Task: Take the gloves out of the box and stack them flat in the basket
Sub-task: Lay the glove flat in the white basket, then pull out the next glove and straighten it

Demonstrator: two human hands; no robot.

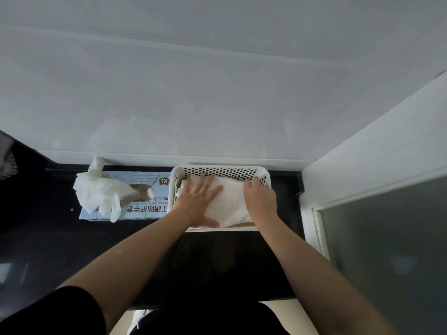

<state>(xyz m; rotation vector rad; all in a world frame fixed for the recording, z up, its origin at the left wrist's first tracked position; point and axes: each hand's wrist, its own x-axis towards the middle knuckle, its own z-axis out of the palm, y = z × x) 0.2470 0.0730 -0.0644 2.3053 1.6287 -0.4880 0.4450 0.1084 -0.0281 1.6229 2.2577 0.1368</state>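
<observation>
Gloves [229, 201] in basket [219, 170], half hidden under left hand [199, 201], right hand [260, 199].

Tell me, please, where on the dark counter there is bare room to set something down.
The dark counter is bare in front of the glove box, left of the forearms, and in a narrow strip between basket and right wall. The basket is crowded: both hands, left hand and right hand, are on the gloves.

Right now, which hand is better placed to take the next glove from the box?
The left hand. It presses the gloves in the basket on the side nearest the box, where loose gloves spill out. The right hand is farther.
</observation>
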